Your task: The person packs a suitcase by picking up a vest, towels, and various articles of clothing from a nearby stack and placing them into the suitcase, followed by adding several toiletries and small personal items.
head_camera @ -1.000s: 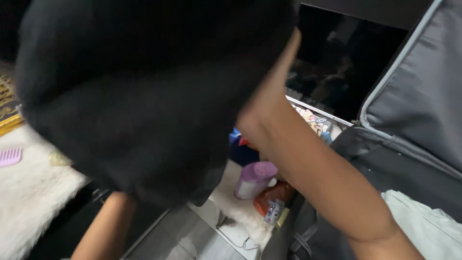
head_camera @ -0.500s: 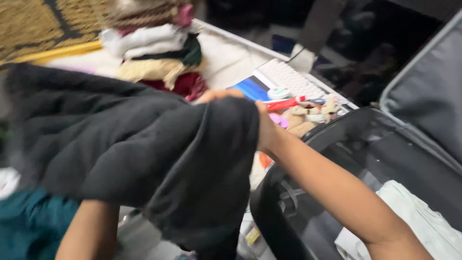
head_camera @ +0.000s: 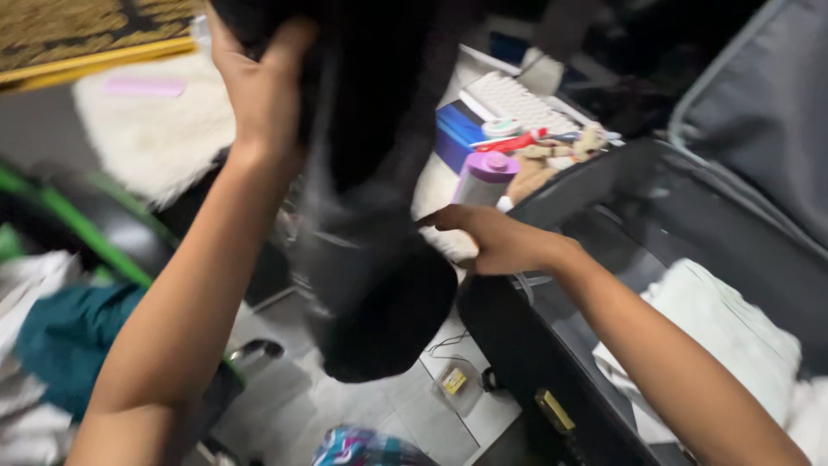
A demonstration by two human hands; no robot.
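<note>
Left hand (head_camera: 259, 86) high, fingers clenched on top of black garment (head_camera: 379, 216). Garment hangs lengthwise, top to bottom, over floor beside open suitcase (head_camera: 690, 207). Right hand (head_camera: 492, 237) at mid-cloth, fingers probably pinching edge; blur hides grip. Right hand nearer suitcase.

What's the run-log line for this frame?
left hand: grips black garment raised | right hand: pinches garment's edge | beside: open black suitcase, white cloth inside
</note>
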